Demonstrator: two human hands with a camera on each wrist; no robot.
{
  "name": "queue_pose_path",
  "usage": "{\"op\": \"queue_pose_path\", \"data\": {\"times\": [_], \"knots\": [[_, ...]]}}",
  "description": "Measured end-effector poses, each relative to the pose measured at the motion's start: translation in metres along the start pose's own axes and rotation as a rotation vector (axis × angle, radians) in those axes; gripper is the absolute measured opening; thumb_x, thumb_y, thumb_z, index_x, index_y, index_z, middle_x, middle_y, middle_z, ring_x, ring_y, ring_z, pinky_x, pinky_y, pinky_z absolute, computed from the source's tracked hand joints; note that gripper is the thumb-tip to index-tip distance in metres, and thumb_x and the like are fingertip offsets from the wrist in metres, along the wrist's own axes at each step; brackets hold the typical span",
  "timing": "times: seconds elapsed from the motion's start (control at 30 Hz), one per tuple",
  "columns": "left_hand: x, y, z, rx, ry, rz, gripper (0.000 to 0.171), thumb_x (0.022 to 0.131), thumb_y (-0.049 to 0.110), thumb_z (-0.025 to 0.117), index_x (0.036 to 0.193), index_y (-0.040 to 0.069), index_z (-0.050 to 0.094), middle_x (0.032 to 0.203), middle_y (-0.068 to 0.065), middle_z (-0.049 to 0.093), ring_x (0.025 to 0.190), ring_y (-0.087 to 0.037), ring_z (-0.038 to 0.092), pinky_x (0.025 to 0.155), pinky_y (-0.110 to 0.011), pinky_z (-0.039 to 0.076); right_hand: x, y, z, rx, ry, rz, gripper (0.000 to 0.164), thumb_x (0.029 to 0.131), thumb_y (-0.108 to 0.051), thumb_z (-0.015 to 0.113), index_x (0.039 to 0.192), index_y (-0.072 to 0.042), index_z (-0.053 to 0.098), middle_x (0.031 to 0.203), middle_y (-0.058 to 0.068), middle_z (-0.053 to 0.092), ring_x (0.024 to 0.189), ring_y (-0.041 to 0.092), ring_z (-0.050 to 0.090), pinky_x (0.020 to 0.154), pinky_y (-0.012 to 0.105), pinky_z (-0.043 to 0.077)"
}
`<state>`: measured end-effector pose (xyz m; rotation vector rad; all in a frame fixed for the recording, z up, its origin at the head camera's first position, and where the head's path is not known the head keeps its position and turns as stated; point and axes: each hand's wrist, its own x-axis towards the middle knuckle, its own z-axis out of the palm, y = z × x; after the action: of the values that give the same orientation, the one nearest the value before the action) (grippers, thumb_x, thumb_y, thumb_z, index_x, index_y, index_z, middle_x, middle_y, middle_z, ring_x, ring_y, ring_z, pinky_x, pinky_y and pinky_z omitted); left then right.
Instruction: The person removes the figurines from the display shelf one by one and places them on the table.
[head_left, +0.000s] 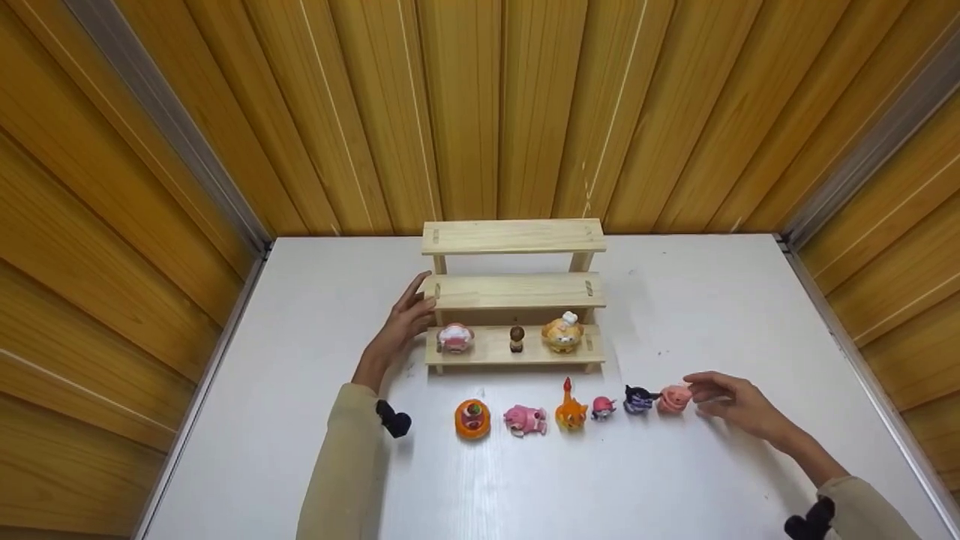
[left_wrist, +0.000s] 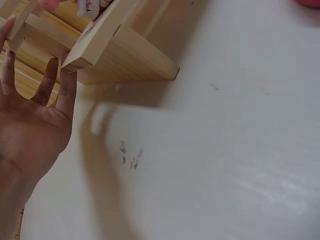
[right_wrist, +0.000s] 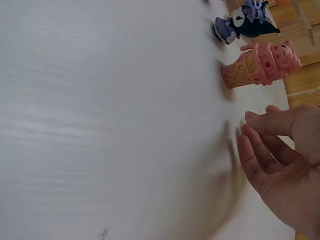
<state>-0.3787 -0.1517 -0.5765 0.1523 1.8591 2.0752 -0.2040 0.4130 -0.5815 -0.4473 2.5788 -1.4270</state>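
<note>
Left sleeve [head_left: 341, 461] is plain beige, black lobed fitting [head_left: 395, 420] beside it — well to its right, the right sleeve [head_left: 874, 506] matches, with black attachment [head_left: 814, 519].

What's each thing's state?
Shelf: upright
Pink-white figure: bottom tier
Brown-haired figure: bottom tier
Chef-hat figure: bottom tier
Round orange toy: tabletop
Large pink figure: tabletop
Flame-tailed figure: tabletop
Small pink figure: tabletop
Purple figure: standing
Ice-cream figure: standing
Left hand: touching shelf
Right hand: empty

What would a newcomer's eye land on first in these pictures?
Probably the three-tier wooden stand at the centre, with three figurines on its lowest shelf. Next, the colourful row of six toys in front, ending in a pink ice-cream-cone figure beside the right hand.
</note>
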Motion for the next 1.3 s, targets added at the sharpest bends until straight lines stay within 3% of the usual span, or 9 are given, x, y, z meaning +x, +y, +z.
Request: {"op": "queue_pose_path", "data": {"times": [0.23,0.47,0.63,0.8,1.0,1.17,1.3], "knots": [[0.000,0.000,0.001,0.015,0.002,0.010,0.066,0.105,0.030,0.058,0.162,0.038,0.026,0.165,-0.016,0.029,0.142,-0.038,0.046,0.116,-0.054,0.039,0.014,-0.012,-0.013,-0.021,0.063,0.063,0.041,0.097,-0.001,0.066,0.134,0.013,0.056,0.116,0.000,0.072,0.100,-0.005,0.065,0.082,0.013,0.054],[-0.002,0.000,0.001,0.031,-0.010,0.017,0.067,0.106,0.029,0.055,0.164,0.035,0.022,0.167,-0.018,0.023,0.146,-0.041,0.040,0.117,-0.057,0.037,0.036,-0.039,-0.013,-0.074,0.077,0.086,0.038,0.098,-0.003,0.065,0.135,0.006,0.060,0.121,0.023,0.068,0.098,-0.007,0.063,0.083,0.012,0.053],[-0.004,-0.005,0.001,0.049,0.013,-0.007,0.068,0.103,0.035,0.059,0.162,0.039,0.025,0.169,-0.018,0.014,0.149,-0.042,0.035,0.120,-0.060,0.032,0.050,-0.060,-0.002,-0.045,0.038,0.041,0.036,0.100,-0.009,0.065,0.134,0.001,0.062,0.122,0.024,0.067,0.100,0.000,0.065,0.084,0.014,0.053],[-0.002,-0.004,0.003,0.031,0.022,-0.011,0.068,0.102,0.035,0.060,0.161,0.040,0.027,0.167,-0.016,0.023,0.146,-0.041,0.040,0.119,-0.059,0.034,0.066,-0.082,0.010,-0.036,-0.003,-0.021,0.034,0.100,-0.010,0.066,0.132,0.001,0.064,0.120,0.020,0.069,0.101,0.002,0.066,0.085,0.015,0.054],[0.001,0.001,0.002,0.040,0.013,-0.016,0.069,0.102,0.036,0.059,0.162,0.040,0.025,0.169,-0.016,0.018,0.148,-0.041,0.038,0.120,-0.058,0.033,0.081,-0.106,0.018,-0.055,-0.068,-0.105,0.033,0.100,-0.009,0.066,0.130,0.004,0.063,0.118,0.019,0.070,0.102,0.006,0.067,0.086,0.014,0.054],[0.001,0.002,0.002,0.032,0.025,-0.012,0.068,0.102,0.036,0.060,0.161,0.042,0.026,0.167,-0.017,0.021,0.146,-0.041,0.040,0.120,-0.058,0.034,0.093,-0.117,0.025,-0.054,-0.121,-0.091,0.035,0.100,-0.010,0.065,0.132,0.003,0.061,0.121,0.023,0.068,0.104,0.009,0.066,0.087,0.015,0.054],[-0.001,-0.001,0.002,0.020,0.037,-0.025,0.067,0.102,0.035,0.060,0.161,0.043,0.027,0.168,-0.016,0.020,0.145,-0.040,0.043,0.118,-0.055,0.036,0.099,-0.116,0.031,-0.062,-0.130,-0.076,0.038,0.099,-0.009,0.066,0.134,0.004,0.060,0.121,0.024,0.067,0.107,0.022,0.068,0.088,0.014,0.053]]}}
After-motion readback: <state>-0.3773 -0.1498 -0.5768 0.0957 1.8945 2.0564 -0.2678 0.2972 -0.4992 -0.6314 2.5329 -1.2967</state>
